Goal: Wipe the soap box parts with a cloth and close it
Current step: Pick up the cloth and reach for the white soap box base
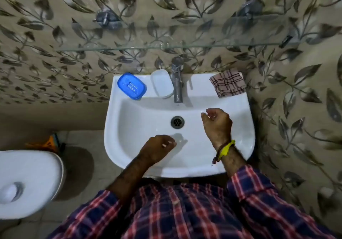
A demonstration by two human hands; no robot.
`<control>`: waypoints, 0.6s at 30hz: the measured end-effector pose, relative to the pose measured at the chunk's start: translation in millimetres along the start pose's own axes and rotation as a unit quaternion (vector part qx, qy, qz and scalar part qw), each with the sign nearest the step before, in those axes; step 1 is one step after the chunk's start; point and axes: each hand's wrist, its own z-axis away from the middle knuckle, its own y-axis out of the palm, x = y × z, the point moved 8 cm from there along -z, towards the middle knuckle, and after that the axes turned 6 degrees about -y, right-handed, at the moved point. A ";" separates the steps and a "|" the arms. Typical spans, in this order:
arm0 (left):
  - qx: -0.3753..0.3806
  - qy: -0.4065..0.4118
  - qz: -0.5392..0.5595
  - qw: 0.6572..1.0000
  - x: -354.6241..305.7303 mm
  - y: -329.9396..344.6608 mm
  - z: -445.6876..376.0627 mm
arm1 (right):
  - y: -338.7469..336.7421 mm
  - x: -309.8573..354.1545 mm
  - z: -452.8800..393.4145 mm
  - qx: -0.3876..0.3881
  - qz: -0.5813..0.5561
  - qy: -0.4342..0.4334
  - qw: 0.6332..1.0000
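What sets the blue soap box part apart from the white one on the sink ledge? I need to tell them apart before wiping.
The blue soap box part is bright opaque blue with rows of slots in its middle; the white soap box part is pale and plain, with no slots showing. The blue one lies furthest left; the white one lies right beside the tap. Both are rounded rectangles on the back ledge of the sink, separate and untouched by either hand.

Your white washbasin (246,109), back ledge, left to right: blue soap box base (131,86), slotted; white lid (162,83), apparently inverted, beside the chrome tap (177,79); folded checked cloth (228,85).
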 end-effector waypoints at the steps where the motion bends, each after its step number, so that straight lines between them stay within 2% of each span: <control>1: 0.019 -0.006 -0.025 0.999 -0.3 5.0 -0.7 | -3.5 2.3 -7.8 0.004 0.018 -0.005 1.000; 5: 0.104 -0.051 -0.128 0.985 7.9 15.2 -3.3 | -6.7 13.6 -52.1 0.014 0.157 -0.064 0.985; 8: 0.187 -0.118 -0.123 0.967 18.3 7.7 -8.1 | 3.7 21.8 -85.9 0.025 0.254 -0.099 0.962; 11: 0.241 -0.163 -0.092 0.952 19.5 -3.2 -13.3 | 22.1 11.3 -111.8 0.088 0.407 -0.075 0.906; 13: 0.207 -0.122 -0.096 0.966 6.2 -12.4 -26.5 | 31.6 1.4 -123.9 0.118 0.455 -0.052 0.881; 15: 0.130 -0.042 -0.121 0.983 -12.7 -24.6 -41.7 | 35.3 -3.0 -127.7 0.108 0.466 -0.048 0.877; 18: 0.062 0.014 -0.099 0.993 -33.7 -36.4 -50.5 | 30.0 9.1 -122.7 0.000 0.477 -0.097 0.874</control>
